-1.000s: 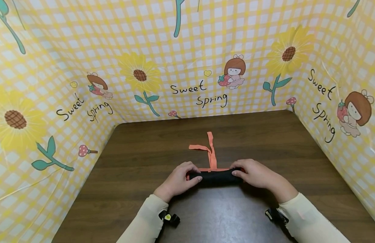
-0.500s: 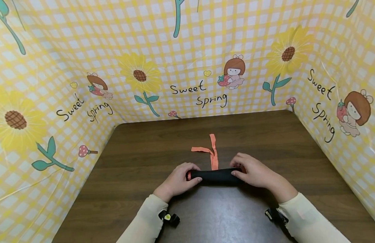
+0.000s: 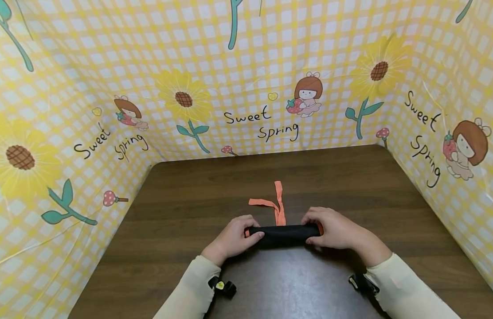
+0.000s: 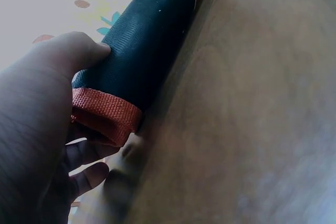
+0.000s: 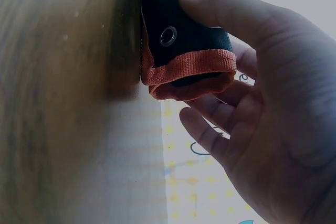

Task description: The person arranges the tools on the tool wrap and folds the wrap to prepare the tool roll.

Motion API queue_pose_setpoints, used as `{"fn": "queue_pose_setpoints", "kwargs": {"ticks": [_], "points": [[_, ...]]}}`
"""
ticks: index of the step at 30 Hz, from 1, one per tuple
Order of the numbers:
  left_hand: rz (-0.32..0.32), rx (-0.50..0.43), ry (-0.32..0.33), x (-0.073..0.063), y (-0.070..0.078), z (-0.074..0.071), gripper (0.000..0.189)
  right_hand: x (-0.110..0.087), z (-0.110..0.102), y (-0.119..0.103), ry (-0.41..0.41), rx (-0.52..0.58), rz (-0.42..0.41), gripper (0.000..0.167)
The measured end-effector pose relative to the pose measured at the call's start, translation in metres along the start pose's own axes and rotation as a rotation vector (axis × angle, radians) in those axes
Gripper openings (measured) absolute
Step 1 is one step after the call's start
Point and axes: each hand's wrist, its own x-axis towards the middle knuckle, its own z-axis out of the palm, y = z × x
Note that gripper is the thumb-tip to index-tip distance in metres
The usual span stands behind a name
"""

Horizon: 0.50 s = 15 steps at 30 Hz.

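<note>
A black fabric roll (image 3: 285,235) with orange edging lies crosswise on the wooden table. My left hand (image 3: 232,238) grips its left end, thumb on the near side and fingers behind. The right hand (image 3: 335,228) holds the other end in much the same way. Orange ties (image 3: 279,208) stretch from behind the roll toward the back, split into two tails. In the left wrist view, orange binding (image 4: 113,114) rims the hollow end beside the thumb. A metal eyelet (image 5: 168,36) shows near the right end in the right wrist view. Whatever is inside the roll is hidden.
The brown wooden table (image 3: 190,186) reaches back to a yellow checked cloth (image 3: 246,88) that hangs on the left, back and right. A small black device is strapped at each wrist, the left device (image 3: 224,287) and the right device (image 3: 364,283).
The ties have drawn nearer to me, and the orange edge along the roll's back has gone out of sight. The right fingers lifted a little and came back down on the roll.
</note>
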Motion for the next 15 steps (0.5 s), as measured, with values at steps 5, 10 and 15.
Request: {"fn": "queue_pose_setpoints", "kwargs": {"ticks": [5, 10, 15], "points": [[0.014, -0.045, 0.027, 0.0001, -0.0004, -0.0009, 0.015, -0.0002, 0.0, 0.0, -0.008, -0.009, 0.021, 0.033], [0.065, -0.098, 0.05, 0.0004, -0.002, -0.0023, 0.025, -0.0002, -0.0002, 0.0, -0.008, 0.005, 0.035, 0.031], [0.087, -0.096, 0.039, 0.0007, -0.0046, -0.0025, 0.031, 0.0002, -0.0001, 0.0012, 0.01, -0.007, 0.026, 0.029]]}}
